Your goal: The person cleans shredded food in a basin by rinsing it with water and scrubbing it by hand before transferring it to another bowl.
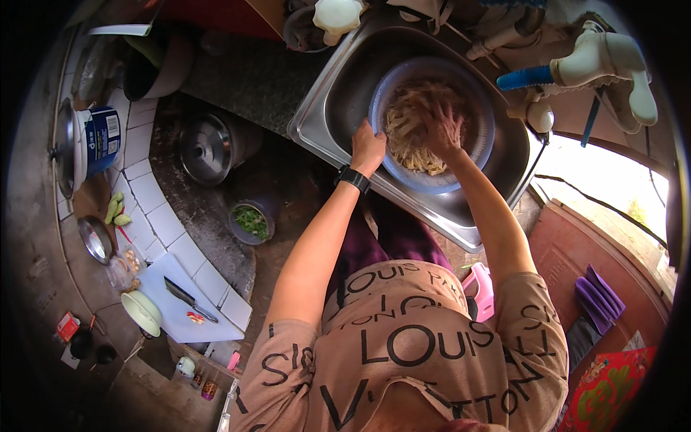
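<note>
My left hand (368, 147), with a black band at the wrist, grips the near-left rim of a round light-blue plastic basin (488, 141). A perforated liner seems to sit inside it. The basin rests in a stainless steel sink (345, 89). Pale, thin food strips (413, 161) lie in the basin, apparently in water; their exact kind is unclear. My right hand (444, 128) reaches in over the far side, fingers spread and touching the strips. Its fingertips are partly blurred.
White plastic pipe fittings (588, 59) and a blue hose (523, 79) are right of the sink. Lower left, a kitchen knife (181, 291) lies on a white cutting board (200, 324). A lidded metal pot (206, 150) and a bowl of chopped greens (250, 222) stand between.
</note>
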